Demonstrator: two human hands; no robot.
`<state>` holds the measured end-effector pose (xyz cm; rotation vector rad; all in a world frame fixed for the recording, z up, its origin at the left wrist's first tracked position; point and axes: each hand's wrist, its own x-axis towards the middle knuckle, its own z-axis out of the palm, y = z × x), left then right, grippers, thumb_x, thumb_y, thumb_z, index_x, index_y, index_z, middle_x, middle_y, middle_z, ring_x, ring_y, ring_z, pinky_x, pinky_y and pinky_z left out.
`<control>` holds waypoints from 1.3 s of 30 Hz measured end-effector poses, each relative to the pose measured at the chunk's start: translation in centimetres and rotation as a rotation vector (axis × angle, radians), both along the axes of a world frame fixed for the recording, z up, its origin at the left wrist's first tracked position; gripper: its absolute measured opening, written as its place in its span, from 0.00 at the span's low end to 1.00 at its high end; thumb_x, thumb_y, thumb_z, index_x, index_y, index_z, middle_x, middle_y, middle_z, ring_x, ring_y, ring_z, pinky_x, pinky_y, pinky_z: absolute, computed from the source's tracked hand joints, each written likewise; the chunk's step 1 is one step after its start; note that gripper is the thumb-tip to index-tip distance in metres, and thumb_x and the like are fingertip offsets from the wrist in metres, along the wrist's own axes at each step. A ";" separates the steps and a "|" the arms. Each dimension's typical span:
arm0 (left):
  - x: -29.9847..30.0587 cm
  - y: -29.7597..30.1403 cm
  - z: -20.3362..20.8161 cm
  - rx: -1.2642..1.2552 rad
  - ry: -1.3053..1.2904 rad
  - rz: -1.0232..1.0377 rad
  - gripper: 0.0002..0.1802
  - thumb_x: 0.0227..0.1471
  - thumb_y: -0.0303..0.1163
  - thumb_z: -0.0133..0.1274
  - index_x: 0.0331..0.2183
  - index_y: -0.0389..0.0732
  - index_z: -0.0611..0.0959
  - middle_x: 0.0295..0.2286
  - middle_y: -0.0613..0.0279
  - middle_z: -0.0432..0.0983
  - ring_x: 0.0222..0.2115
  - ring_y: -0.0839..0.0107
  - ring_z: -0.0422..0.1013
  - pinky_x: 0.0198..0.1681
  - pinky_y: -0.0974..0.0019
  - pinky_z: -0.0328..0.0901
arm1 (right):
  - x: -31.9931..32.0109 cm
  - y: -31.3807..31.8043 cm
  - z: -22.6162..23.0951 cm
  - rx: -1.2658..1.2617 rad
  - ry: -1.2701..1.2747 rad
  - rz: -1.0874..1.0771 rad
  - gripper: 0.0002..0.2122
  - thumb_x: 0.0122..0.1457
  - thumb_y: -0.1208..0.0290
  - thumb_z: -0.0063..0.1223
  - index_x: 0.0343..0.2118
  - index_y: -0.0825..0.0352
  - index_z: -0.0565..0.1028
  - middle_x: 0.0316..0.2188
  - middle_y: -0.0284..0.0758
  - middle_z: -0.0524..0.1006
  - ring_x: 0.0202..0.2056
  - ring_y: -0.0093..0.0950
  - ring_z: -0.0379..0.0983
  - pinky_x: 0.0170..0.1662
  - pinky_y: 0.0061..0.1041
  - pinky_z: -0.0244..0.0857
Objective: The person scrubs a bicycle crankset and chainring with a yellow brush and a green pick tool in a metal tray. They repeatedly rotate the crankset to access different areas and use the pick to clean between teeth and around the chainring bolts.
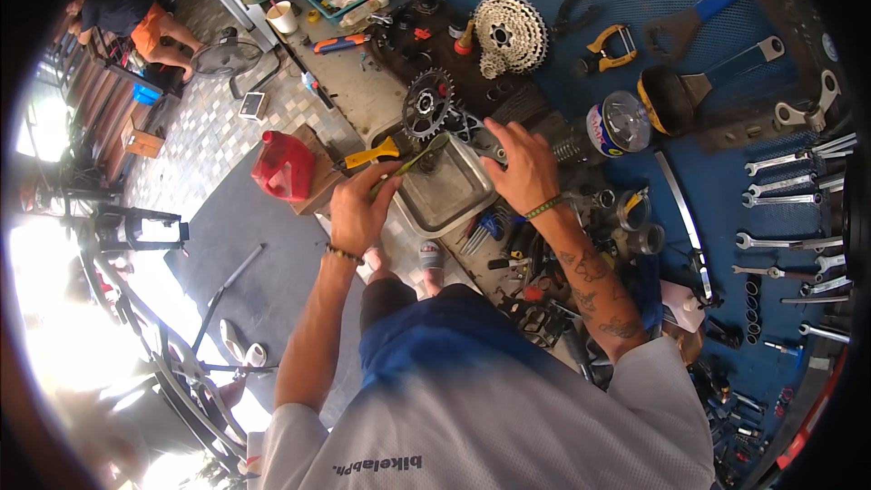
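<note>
My left hand [361,207] is closed on a green-handled brush [415,161] that slants up toward a black chainring [427,102]. The brush tip sits over a square metal tray [451,202] on the workbench edge. My right hand [522,169] reaches over the tray's far side and grips a dark metal part [482,140] just below the chainring. Both wrists wear thin bracelets. What the right fingers enclose is partly hidden.
A silver cassette [510,34] lies farther back on the bench, and a round tin [620,123] lies right of my hand. Wrenches [789,186] hang on the blue wall board. A red jug [283,166] stands on the floor. A person [136,23] sits at upper left.
</note>
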<state>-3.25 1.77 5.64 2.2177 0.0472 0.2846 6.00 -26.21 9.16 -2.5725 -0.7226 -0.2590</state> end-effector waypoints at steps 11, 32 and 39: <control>0.5 -2.9 -1.7 -0.362 0.221 0.002 0.15 0.66 0.32 0.63 0.51 0.38 0.89 0.33 0.64 0.88 0.35 0.81 0.77 0.42 0.69 0.71 | -0.4 1.6 0.9 0.056 0.029 -0.053 0.27 0.57 0.67 0.70 0.61 0.66 0.78 0.44 0.40 0.81 0.43 0.43 0.79 0.50 0.40 0.70; -0.9 -4.3 -2.0 0.051 -0.027 0.063 0.12 0.63 0.34 0.65 0.47 0.44 0.90 0.32 0.47 0.86 0.31 0.47 0.82 0.36 0.53 0.74 | -1.2 1.6 -0.2 -0.009 0.004 -0.063 0.27 0.58 0.66 0.70 0.61 0.68 0.78 0.43 0.41 0.81 0.44 0.41 0.80 0.51 0.41 0.71; -1.1 -5.8 -1.4 -0.198 0.077 0.135 0.12 0.64 0.35 0.64 0.47 0.44 0.91 0.29 0.49 0.87 0.31 0.47 0.83 0.34 0.56 0.75 | -1.5 2.4 -2.1 -0.070 -0.069 -0.079 0.28 0.58 0.67 0.70 0.62 0.67 0.77 0.43 0.39 0.79 0.41 0.40 0.78 0.48 0.39 0.70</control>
